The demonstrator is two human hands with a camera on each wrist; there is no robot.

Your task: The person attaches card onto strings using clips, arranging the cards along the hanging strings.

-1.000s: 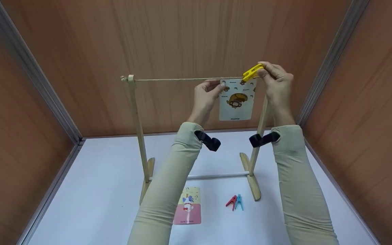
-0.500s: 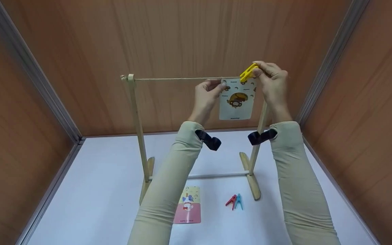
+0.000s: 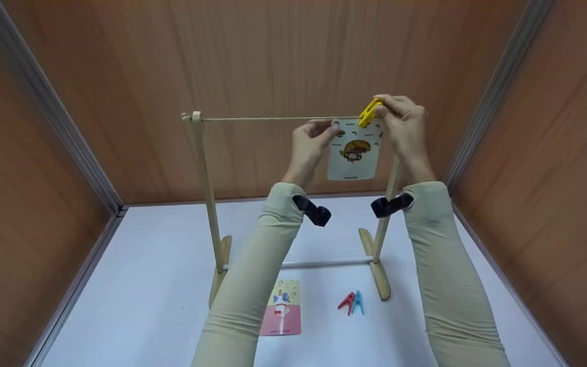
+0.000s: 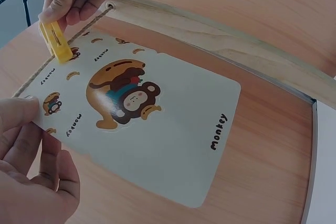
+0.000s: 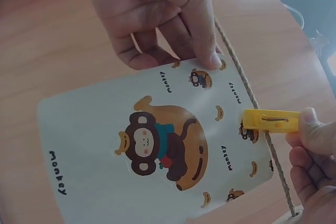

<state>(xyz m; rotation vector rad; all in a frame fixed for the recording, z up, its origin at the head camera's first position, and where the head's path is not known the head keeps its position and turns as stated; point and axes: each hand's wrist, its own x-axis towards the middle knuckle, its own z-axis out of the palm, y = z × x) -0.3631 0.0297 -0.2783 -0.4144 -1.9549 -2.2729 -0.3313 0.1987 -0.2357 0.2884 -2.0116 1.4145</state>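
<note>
A pink-and-yellow card [image 3: 286, 318] was partly hidden by the left sleeve [image 3: 245, 290], near red and blue clothespins [image 3: 350, 300]. At the rope [image 3: 268, 119], the monkey card [image 3: 353, 163] was pinched by the left hand [image 3: 308, 148], the yellow clothespin [image 3: 369, 113], across its edge, by the right hand [image 3: 406, 126].

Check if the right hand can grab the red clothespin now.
Probably not: the right hand pinches the yellow clothespin at the rope, though nothing visible covers the red clothespin on the table.

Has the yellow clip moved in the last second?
Yes. The yellow clip has shifted slightly left in the head view, toward the wooden left post.
</note>
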